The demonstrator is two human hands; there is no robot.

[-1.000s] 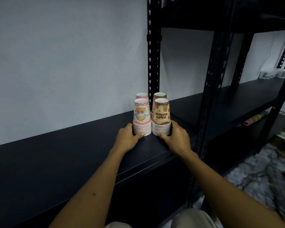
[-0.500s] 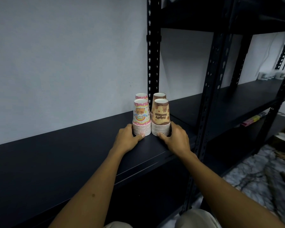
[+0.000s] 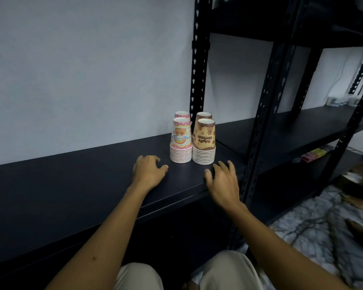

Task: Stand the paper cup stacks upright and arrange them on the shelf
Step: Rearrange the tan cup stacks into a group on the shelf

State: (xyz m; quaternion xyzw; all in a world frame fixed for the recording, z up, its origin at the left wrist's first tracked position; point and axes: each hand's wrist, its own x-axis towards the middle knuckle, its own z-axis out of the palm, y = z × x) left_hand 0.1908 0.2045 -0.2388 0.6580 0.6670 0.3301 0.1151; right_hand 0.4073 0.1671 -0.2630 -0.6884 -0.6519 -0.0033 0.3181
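Several paper cup stacks stand upside down in a tight block on the black shelf [image 3: 92, 185], beside the upright post. A pink stack [image 3: 181, 141] is front left and a brown stack [image 3: 204, 142] front right. Behind them stand a second pink stack [image 3: 182, 114] and a second brown stack [image 3: 203, 115], mostly hidden. My left hand [image 3: 148, 171] hovers just left of the pink stack with loosely curled fingers, holding nothing. My right hand [image 3: 223, 181] is just in front of the brown stack, fingers spread, holding nothing. Neither hand touches a stack.
A perforated black post [image 3: 198, 59] rises right behind the cups, and another post [image 3: 262, 126] stands nearer on the right. A second shelf bay [image 3: 291, 130] runs off to the right. Small coloured packets [image 3: 314, 154] lie on a lower shelf. Marbled floor [image 3: 312, 227] is below right.
Both hands have let go of the front stacks and drawn back toward me, the left sliding leftward. The cup stacks have stayed in place.
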